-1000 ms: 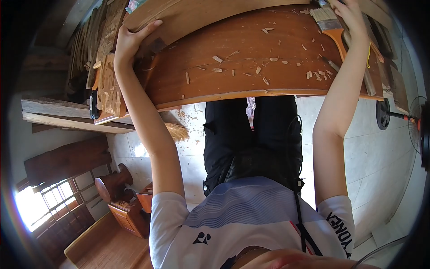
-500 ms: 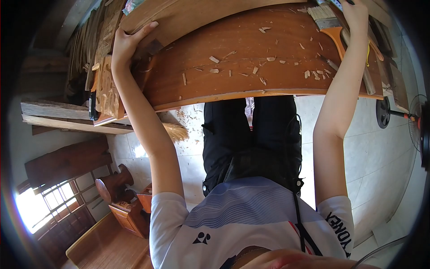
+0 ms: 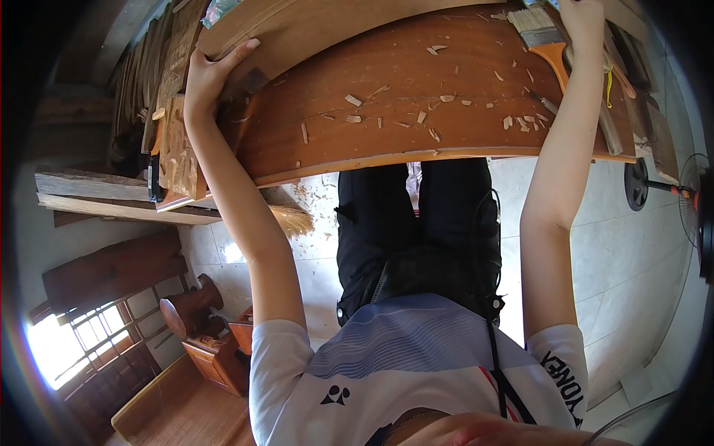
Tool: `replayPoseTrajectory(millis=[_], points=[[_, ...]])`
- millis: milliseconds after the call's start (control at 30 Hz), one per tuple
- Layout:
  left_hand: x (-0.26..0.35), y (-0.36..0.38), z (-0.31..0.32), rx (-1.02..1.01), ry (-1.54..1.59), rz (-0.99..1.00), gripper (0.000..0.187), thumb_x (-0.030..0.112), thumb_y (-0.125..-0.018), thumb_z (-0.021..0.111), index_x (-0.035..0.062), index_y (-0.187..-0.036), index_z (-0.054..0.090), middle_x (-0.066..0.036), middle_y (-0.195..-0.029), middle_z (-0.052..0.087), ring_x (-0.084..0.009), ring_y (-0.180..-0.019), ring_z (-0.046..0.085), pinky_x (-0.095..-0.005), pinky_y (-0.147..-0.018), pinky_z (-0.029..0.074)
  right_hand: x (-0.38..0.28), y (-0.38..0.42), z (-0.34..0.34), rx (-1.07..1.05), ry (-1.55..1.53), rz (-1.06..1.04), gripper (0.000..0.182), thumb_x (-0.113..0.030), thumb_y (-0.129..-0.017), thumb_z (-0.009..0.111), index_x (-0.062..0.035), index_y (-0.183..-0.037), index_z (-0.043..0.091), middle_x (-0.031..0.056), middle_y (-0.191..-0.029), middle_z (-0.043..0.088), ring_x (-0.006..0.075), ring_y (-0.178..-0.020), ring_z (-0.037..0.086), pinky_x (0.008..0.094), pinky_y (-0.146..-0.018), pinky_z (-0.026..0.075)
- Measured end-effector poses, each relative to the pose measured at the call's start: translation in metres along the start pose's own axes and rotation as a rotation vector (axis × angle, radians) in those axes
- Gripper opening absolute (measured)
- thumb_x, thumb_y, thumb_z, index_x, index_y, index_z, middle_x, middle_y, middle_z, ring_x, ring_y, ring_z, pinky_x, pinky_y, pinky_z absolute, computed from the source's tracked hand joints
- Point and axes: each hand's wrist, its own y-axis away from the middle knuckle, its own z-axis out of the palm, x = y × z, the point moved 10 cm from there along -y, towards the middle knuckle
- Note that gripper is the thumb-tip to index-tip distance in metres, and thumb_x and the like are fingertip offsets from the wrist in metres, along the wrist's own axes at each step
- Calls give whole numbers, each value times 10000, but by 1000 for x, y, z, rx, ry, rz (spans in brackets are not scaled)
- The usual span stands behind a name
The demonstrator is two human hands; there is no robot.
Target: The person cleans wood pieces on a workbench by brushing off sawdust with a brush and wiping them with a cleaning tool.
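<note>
Head view: the left hand (image 3: 206, 78) is closed around the left end of a board (image 3: 305, 31), thumb lying on its face and the other fingers hidden. The board runs along the far side of the bench (image 3: 260, 152), its far edge partly cut off by the frame. The right hand (image 3: 584, 18) is at the far right, its fingers cropped by the frame, so whether it is holding something cannot be told. A brush (image 3: 549, 44) with an orange handle lies just left of it, partly behind the forearm. Wood chips (image 3: 525, 123) are scattered over the bench's middle and right, near a small tool (image 3: 544, 102). A carved block (image 3: 178, 152) sits at the left, beside the left forearm. On the floor (image 3: 316, 256), more shavings lie around a broom (image 3: 292, 220); a fan (image 3: 687, 195) stands at the right.
</note>
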Motion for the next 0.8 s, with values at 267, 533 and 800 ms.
replayPoseTrajectory(millis=[267,533,800], points=[[2,2,1,1,-2,0,643,327,-746,934,-71,-1174,666,-133,-1049,733,-187,-903,713,-323,-801,583,-34,4,31,-31,2,-138,179,-40,-890,738,-54,-1058,797,94,-904,746,183,-835,670,297,-782,504],[1,1,-2,21,-18,23,636,345,-752,931,-61,-1165,670,-124,-1034,731,-181,-895,706,-319,-797,576,-15,5,-1,28,38,-15,154,-50,-915,707,-38,-1051,778,97,-963,778,181,-894,712,306,-825,529],[3,3,0,-2,-52,-27,628,319,-752,928,-49,-1188,664,-120,-1045,729,-186,-893,707,-325,-796,575,-20,-1,19,-1,41,-80,151,-80,-916,722,-45,-1054,773,90,-961,772,193,-897,704,318,-816,525]])
